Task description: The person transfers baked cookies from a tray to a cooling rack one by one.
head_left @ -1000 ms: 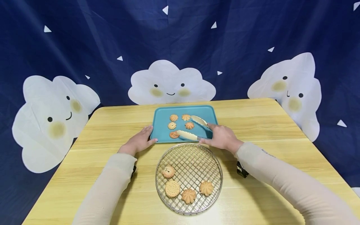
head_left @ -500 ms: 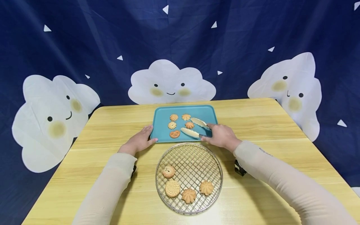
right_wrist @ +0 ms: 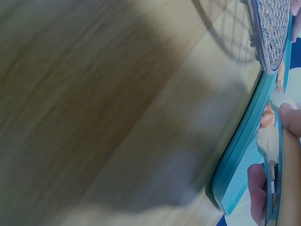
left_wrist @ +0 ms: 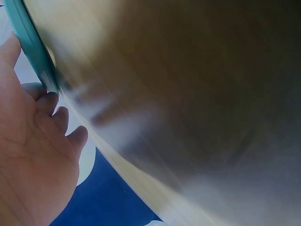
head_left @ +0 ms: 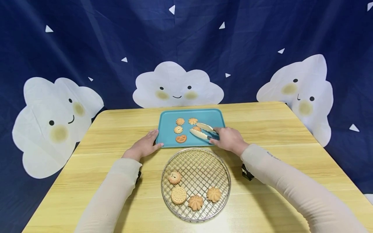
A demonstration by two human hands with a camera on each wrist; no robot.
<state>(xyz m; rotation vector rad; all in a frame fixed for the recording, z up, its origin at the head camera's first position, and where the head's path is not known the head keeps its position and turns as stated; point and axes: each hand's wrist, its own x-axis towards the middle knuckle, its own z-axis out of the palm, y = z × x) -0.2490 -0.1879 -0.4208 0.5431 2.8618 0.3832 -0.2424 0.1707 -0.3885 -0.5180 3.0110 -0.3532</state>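
My right hand grips a pair of tongs with cream tips and a metal body. The tongs' tips are spread over the right part of the teal tray, one on either side of a flower-shaped cookie, partly covering it. A pretzel-shaped cookie, a pale scalloped cookie, a swirl cookie and another flower-shaped cookie lie close by on the tray. At the tray's left edge rests my left hand, its fingers extended along the side and its thumb by the front corner.
In front of the tray stands a round wire rack bearing several cookies, among them a round dotted cookie. Both sit on a wooden table. Behind hangs a dark blue cloud-printed curtain.
The tongs have moved from the pretzel-shaped cookie, back and to the right, onto the flower-shaped cookie, and their tips have come closer together. My left hand has stayed at the tray.
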